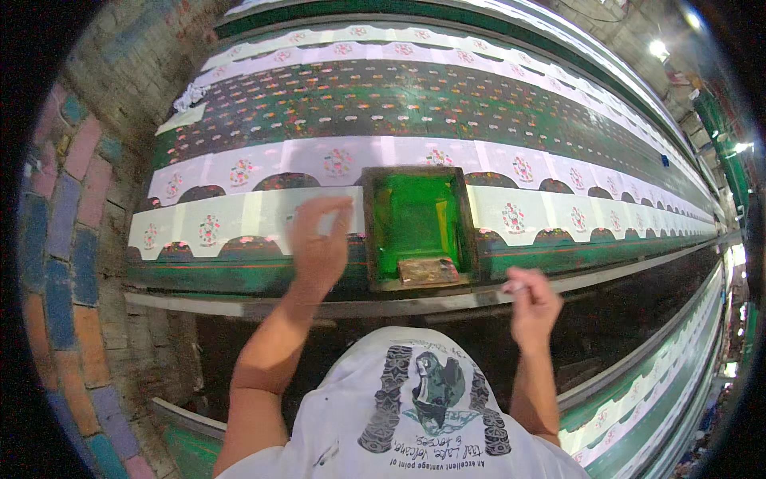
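Observation:
A screen-printing frame (372,231) with a dark border and green mesh lies across the nearest row of white cut fabric pieces (263,209) on a long table. Inside it, along the near side, rests a brownish block (428,272) that looks like a squeegee. Just left of the frame, my left hand (321,231) is raised over the fabric, slightly blurred, fingers stretched and apart from the thumb, holding nothing visible. To the right of the frame, near the table edge, my right hand (533,297) is closed with curled fingers; a small pale spot shows at its fingertips, too small to name.
More printed fabric rows (335,160) run the table's length, with a dark patterned strip (351,104) beyond. A crumpled white cloth (190,97) lies at the far left end. A metal rail (231,305) edges the table. Another table with fabric (638,407) stands at lower right.

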Tool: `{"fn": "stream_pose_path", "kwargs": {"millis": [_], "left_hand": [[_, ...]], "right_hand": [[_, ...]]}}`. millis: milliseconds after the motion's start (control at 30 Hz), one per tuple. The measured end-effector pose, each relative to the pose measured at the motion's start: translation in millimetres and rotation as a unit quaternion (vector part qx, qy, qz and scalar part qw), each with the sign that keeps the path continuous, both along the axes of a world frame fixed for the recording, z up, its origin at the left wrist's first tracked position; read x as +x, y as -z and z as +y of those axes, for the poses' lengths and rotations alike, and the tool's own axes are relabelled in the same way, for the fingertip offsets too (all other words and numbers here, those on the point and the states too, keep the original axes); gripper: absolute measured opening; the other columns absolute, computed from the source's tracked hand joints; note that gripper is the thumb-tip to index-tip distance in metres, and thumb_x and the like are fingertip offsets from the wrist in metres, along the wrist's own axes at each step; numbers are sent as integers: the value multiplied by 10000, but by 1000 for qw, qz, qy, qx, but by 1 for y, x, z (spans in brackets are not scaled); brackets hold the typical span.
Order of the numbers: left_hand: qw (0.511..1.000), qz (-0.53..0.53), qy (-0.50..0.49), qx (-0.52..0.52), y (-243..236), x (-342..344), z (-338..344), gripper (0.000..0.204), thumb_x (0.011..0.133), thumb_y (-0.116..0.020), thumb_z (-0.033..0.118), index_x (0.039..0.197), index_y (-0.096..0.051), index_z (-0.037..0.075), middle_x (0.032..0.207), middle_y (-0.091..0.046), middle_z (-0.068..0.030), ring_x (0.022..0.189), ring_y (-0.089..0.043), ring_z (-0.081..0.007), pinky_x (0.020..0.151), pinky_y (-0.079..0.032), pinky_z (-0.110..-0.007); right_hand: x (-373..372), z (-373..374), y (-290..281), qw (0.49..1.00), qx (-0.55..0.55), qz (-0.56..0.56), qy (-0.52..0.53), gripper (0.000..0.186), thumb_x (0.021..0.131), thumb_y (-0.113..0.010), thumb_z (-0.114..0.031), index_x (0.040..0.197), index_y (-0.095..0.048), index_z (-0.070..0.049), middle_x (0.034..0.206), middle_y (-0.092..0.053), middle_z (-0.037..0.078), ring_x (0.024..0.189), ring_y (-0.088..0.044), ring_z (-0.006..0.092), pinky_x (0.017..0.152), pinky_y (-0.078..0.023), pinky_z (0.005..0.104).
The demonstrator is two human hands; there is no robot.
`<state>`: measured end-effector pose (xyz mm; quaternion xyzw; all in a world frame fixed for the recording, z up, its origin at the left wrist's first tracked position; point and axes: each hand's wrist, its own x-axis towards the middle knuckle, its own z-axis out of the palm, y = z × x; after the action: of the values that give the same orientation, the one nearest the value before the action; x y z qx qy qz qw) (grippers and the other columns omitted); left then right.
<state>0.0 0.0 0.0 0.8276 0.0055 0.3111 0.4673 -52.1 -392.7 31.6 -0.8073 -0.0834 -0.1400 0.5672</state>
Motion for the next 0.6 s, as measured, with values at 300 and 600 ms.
{"fn": "stream_pose_path", "kwargs": {"millis": [300, 600], "left_hand": [[993, 104, 6, -64, 102, 8, -57, 690, 847, -819, -74, 1502, -677, 89, 1626, -576, -254, 1499, -554, -438, 1288, -406, -518], [988, 135, -1, -70, 135, 8, -57, 660, 763, -762, -107, 1394, -754, 88, 1621, -592, -262, 1520, -543, -440, 1291, -409, -511]], "right_hand": [[4, 53, 22, 962, -221, -63, -146, 116, 905, -870, -69, 975, -779, -57, 1027, -790, 128, 965, -763, 349, 887, -616, 431], [17, 53, 35, 935, -316, -80, -140, 297, 866, -860, -76, 1158, -806, -66, 1316, -735, 187, 1228, -707, 429, 1044, -572, 541]]}}
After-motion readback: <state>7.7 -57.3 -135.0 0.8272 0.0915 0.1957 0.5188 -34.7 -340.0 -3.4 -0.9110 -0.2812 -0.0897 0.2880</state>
